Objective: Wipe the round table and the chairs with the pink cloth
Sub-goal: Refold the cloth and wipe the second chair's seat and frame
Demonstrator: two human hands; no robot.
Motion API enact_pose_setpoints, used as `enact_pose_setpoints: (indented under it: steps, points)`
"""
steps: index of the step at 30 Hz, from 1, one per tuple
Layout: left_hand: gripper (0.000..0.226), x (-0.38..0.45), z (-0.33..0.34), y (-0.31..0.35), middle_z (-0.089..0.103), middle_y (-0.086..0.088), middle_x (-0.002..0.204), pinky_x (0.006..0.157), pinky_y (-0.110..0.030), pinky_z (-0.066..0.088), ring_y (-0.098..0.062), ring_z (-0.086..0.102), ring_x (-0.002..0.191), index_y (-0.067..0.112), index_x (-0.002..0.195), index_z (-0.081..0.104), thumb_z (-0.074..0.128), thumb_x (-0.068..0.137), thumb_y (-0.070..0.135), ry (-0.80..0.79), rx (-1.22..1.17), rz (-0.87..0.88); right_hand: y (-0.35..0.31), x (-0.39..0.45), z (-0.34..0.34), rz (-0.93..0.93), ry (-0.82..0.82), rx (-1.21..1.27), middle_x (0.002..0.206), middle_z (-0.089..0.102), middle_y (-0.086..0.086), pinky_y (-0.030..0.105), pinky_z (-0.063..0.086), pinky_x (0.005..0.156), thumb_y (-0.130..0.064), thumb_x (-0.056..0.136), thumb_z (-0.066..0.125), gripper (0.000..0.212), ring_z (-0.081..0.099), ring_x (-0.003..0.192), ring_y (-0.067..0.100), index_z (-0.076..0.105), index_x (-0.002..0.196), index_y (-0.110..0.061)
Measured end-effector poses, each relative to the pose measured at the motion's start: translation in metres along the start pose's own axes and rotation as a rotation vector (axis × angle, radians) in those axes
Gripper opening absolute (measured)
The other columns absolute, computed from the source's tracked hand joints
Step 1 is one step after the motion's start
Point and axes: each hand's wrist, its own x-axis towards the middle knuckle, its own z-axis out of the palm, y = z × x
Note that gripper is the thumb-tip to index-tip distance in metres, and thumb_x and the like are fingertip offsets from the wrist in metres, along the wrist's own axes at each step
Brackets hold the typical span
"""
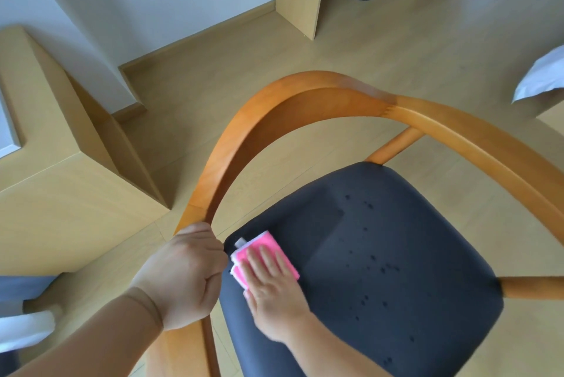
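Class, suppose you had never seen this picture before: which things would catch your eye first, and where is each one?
The pink cloth stands out most, pressed flat under the right hand on the near left part of the dark chair seat. Next comes the curved orange-brown wooden backrest arching over the seat, with the left hand gripping its near left end. Small dark spots dot the middle of the seat.

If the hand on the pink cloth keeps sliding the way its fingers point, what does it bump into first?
Probably nothing soon: the right hand on the pink cloth points across the dark seat cushion, toward the chair's curved wooden backrest, well above the seat.
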Motion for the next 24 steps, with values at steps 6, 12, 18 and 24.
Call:
enact_pose_setpoints:
  steps: [6, 12, 18, 24]
  points:
    - [0.032, 0.001, -0.002, 0.003, 0.050, 0.008, 0.053, 0.075, -0.017, 0.036, -0.014, 0.045, 0.055, 0.020, 0.055, 0.061, 0.040, 0.078, 0.014, 0.005, 0.006, -0.009, -0.032, -0.029, 0.010, -0.092, -0.001, -0.028, 0.152, 0.038, -0.002, 0.041, 0.031, 0.113, -0.043, 0.093, 0.038, 0.053, 0.034, 0.141, 0.024, 0.040, 0.143, -0.024]
    - [0.035, 0.001, -0.001, 0.003, 0.050, 0.010, 0.054, 0.072, -0.016, 0.034, -0.013, 0.046, 0.056, 0.022, 0.057, 0.063, 0.038, 0.081, 0.017, 0.009, 0.019, -0.005, -0.019, -0.030, 0.002, -0.139, 0.024, -0.035, 0.154, 0.034, 0.000, 0.042, 0.027, 0.115, -0.042, 0.096, 0.043, 0.055, 0.030, 0.142, 0.025, 0.031, 0.146, -0.023]
    - [0.037, 0.002, -0.003, 0.004, 0.046, 0.006, 0.052, 0.074, -0.016, 0.031, -0.018, 0.044, 0.054, 0.018, 0.053, 0.058, 0.032, 0.079, 0.014, 0.018, 0.021, 0.007, 0.022, -0.035, -0.007, -0.109, 0.025, -0.075, 0.161, 0.016, 0.004, 0.046, 0.013, 0.118, -0.037, 0.102, 0.026, 0.056, 0.006, 0.148, 0.027, 0.014, 0.153, -0.019]
    - [0.030, 0.005, -0.005, 0.005, 0.041, 0.001, 0.049, 0.073, -0.015, 0.027, -0.025, 0.040, 0.052, 0.014, 0.048, 0.045, 0.034, 0.075, 0.009, 0.025, 0.008, 0.036, 0.095, -0.036, -0.033, 0.005, 0.067, -0.179, 0.157, 0.025, 0.004, 0.050, 0.014, 0.118, -0.024, 0.093, 0.045, 0.068, 0.016, 0.146, 0.030, 0.012, 0.152, -0.016]
